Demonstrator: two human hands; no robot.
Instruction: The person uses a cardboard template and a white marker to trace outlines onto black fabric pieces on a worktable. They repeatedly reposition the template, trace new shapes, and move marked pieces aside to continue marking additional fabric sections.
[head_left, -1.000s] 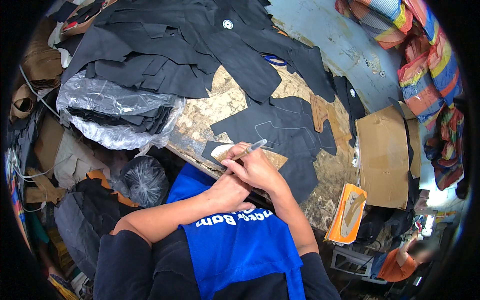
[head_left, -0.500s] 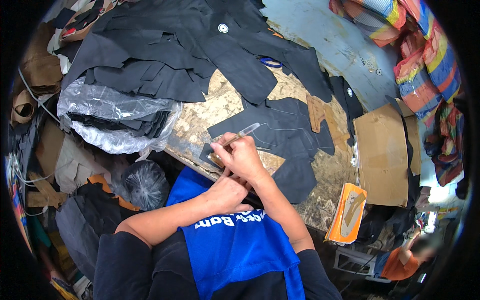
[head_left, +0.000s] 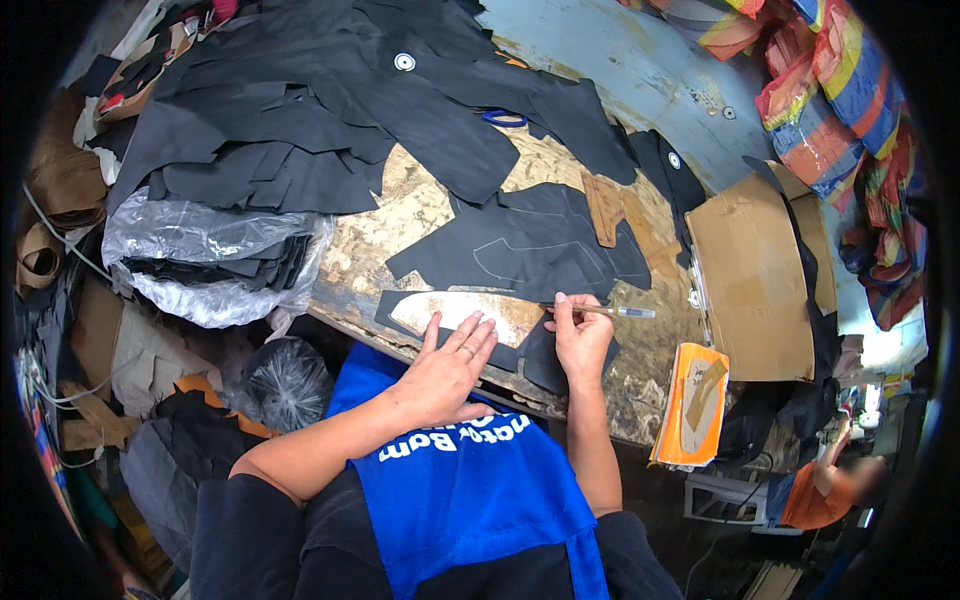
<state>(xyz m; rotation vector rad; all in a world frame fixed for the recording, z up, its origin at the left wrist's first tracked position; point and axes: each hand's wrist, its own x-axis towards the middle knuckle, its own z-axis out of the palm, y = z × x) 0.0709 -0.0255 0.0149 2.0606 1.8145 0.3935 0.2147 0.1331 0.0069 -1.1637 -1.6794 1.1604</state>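
So the step here looks like tracing round a template onto dark cloth, and honestly it's all about keeping that template dead still. The left hand (head_left: 452, 368) lies flat, fingers spread, pressing down on the pale cardboard pattern piece (head_left: 462, 314), which sits on a small piece of black fabric (head_left: 540, 362) at the near edge of the worn wooden table (head_left: 400, 215). The right hand (head_left: 580, 335) is pinched closed around a slim pen (head_left: 612, 312), held near its tip end with the barrel pointing off to the right, just beside the right end of the pattern. My take: keep the flat palm's weight close to wherever the line is being drawn, since the far end of a thin template will lift or swivel if the pressure sits too far away. I'd hold the pen fairly upright and snug against the card edge so the line doesn't wander out, and draw in short pulls instead of one long sweep. The fabric hangs close to the table edge, so watch that it doesn't slide off toward the blue apron (head_left: 470, 480). There's a bigger black cut piece (head_left: 530, 245) with pale outlines already on it just beyond, plus a brown template (head_left: 604, 208) lying on that, well clear of the hands.
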